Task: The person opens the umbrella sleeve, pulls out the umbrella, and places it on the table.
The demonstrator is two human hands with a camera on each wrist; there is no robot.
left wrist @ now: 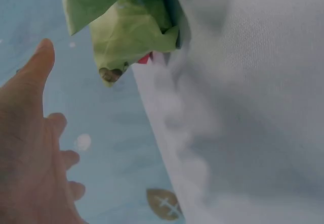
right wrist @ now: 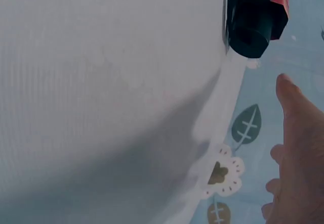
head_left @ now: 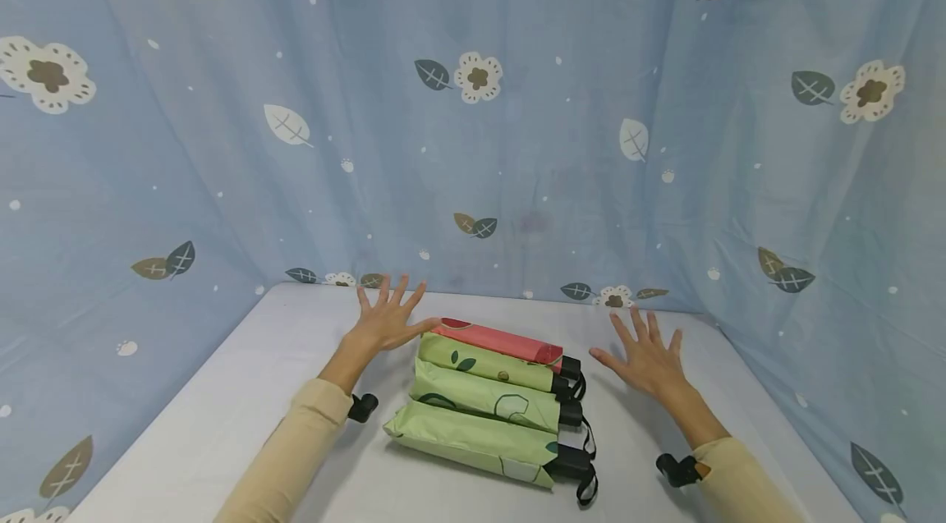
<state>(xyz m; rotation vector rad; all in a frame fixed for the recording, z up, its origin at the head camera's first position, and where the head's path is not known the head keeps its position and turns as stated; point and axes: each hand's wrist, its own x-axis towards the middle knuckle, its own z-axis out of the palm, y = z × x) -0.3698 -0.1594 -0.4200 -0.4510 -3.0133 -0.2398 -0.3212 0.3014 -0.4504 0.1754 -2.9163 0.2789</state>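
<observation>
Several folded umbrellas lie side by side in a column on the white surface, black handles to the right. At the back is a red one [head_left: 502, 340]; in front of it are green ones, the nearest [head_left: 480, 439] being largest. My left hand [head_left: 384, 326], fingers spread, is at the red umbrella's left end; whether the thumb touches it I cannot tell. My right hand [head_left: 650, 363] is spread apart from the handles, holding nothing. The left wrist view shows green umbrella ends [left wrist: 131, 32] beyond my thumb; the right wrist view shows a black handle [right wrist: 250, 32] near my hand [right wrist: 304, 153].
A white-covered table [head_left: 628, 474] lies under the umbrellas. Blue curtains [head_left: 547, 178] with leaf and flower prints hang behind it and along both sides. Black wrist devices [head_left: 363, 408] are on both arms, and the handles have black loops.
</observation>
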